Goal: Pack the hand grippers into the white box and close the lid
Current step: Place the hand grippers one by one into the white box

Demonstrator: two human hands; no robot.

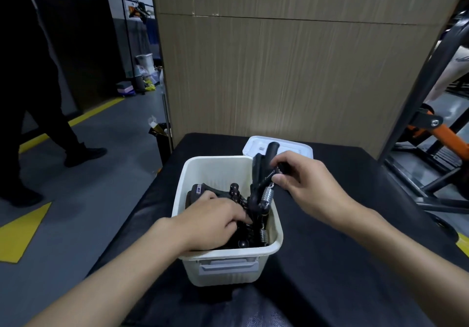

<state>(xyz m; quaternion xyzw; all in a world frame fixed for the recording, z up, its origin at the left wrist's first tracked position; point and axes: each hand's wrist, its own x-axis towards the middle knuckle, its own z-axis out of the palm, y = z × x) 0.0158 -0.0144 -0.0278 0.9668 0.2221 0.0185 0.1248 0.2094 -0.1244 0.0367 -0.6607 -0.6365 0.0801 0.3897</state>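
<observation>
A white box [203,174] stands open on the black table [342,250]. Inside it lie several black hand grippers [200,191] with metal springs. My left hand [218,216] reaches into the box and rests on the pile, fingers pressed among the grippers. My right hand [304,182] is closed on a black hand gripper [262,172] that stands tilted at the box's right wall, handles up, its silver spring [266,194] down inside the box. The white lid [256,144] lies flat on the table behind the box, partly hidden by my right hand.
A wood-panelled wall [279,60] rises behind the table. A person in dark clothes [38,85] walks on the grey floor at left. A black bin [162,139] stands by the table's far left corner. Orange and black gym equipment [431,129] fills the right side.
</observation>
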